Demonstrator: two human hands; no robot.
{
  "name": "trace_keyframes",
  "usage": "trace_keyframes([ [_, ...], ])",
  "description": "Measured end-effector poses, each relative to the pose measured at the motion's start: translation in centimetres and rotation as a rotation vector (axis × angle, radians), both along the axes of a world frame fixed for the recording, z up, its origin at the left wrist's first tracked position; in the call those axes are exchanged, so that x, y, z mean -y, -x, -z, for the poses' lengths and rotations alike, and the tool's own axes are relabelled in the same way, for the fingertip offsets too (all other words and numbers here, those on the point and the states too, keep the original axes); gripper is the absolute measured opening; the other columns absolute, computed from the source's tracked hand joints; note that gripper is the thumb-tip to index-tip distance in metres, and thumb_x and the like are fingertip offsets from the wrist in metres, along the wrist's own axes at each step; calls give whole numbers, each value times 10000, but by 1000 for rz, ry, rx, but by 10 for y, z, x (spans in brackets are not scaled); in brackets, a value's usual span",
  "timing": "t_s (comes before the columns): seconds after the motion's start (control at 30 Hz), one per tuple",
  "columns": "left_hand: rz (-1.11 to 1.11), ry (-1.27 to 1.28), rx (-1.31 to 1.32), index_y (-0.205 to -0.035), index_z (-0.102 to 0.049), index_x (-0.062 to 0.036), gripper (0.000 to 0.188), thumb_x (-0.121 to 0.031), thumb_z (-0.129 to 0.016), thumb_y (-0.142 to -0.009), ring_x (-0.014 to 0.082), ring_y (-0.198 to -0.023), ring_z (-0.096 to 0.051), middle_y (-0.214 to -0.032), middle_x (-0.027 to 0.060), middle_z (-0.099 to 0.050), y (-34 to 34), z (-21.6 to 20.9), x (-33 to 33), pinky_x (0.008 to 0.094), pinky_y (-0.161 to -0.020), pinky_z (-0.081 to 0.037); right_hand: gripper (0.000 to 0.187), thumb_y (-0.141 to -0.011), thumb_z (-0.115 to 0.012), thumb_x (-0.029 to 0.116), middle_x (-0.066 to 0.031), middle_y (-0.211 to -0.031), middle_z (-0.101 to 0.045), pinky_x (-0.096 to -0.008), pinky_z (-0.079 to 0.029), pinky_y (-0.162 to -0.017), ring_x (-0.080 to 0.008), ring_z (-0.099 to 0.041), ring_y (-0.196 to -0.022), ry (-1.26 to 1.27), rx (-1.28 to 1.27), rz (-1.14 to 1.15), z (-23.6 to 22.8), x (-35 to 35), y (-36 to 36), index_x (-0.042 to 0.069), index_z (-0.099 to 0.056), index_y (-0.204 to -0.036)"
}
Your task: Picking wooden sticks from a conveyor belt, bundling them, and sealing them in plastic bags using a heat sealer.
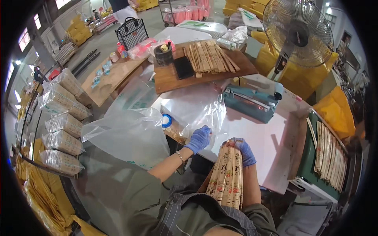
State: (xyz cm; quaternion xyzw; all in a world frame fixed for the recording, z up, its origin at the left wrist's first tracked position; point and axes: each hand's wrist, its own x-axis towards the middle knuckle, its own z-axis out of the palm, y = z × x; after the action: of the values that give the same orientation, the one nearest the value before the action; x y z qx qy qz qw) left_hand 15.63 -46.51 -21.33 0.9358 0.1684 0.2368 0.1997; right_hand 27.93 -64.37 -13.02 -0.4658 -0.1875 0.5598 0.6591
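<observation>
My left hand, in a blue glove, is closed on the edge of a clear plastic bag that spreads over the white tabletop. My right hand, gloved the same way, grips the upper end of a bundle of long, narrow paper-wrapped chopsticks with printed sleeves. The bundle stands close against my apron, its lower end toward me. Beside my left forearm a large clear plastic sheet or bag hangs over the table's edge. A blue-and-white tape roll lies just beyond my left hand.
A teal bag sealer stands at the back right of the table. Behind it, a wooden board carries more wrapped chopsticks, a phone and a dark pot. A fan rises at right; packed bundles stack at left.
</observation>
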Motion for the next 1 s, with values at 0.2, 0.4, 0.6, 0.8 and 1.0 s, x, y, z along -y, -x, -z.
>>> trace_keyframes([
  [0.2, 139, -231, -143, -1252, -351, -77, 531, -49, -468, -735, 283, -572, -567, -1117, 142, -469, 7, -64, 28, 368, -488, -465, 260, -724, -631, 173, -87, -808, -634, -266, -482, -676, -153, -593, -691, 29, 45, -109, 27, -36, -4, -27, -627, -891],
  [0.4, 190, -411, -353, -1384, -165, -89, 692, -33, -434, -750, 211, -457, -542, -1362, 139, -313, 43, -102, 49, 338, -382, -430, 496, -682, -693, 184, -97, -951, -617, -269, -480, -743, -156, -590, -801, -81, -20, -200, 19, -48, -1, -16, -549, -1112],
  [0.6, 18, -404, -338, -1377, -196, -101, 651, -49, -437, -775, 195, -449, -535, -1380, 140, -294, 29, -115, 59, 315, -376, -428, 644, -739, -654, 151, -95, -1061, -558, -265, -454, -804, -151, -561, -871, -172, 128, -99, 41, -50, -5, 40, -359, -1301],
  [0.8, 437, -519, -189, -1372, -229, -112, 642, 36, -404, -772, 143, -401, -449, -1389, 87, -304, 41, -102, 81, 260, -372, -413, 734, -761, -661, 304, -76, -1005, -518, -325, -444, -763, -194, -519, -867, -202, 40, -2, 103, -41, -33, 95, -269, -1345],
  [1.0, 61, 509, 303, -1287, -344, -69, 512, -26, -460, -790, 195, -644, -592, -1172, 124, -512, -5, 7, 74, 293, -550, -500, 929, -697, -684, 437, -115, -1074, -493, -345, -440, -851, -236, -514, -971, -408, -38, 78, 4, -10, -16, 106, -149, -1379],
])
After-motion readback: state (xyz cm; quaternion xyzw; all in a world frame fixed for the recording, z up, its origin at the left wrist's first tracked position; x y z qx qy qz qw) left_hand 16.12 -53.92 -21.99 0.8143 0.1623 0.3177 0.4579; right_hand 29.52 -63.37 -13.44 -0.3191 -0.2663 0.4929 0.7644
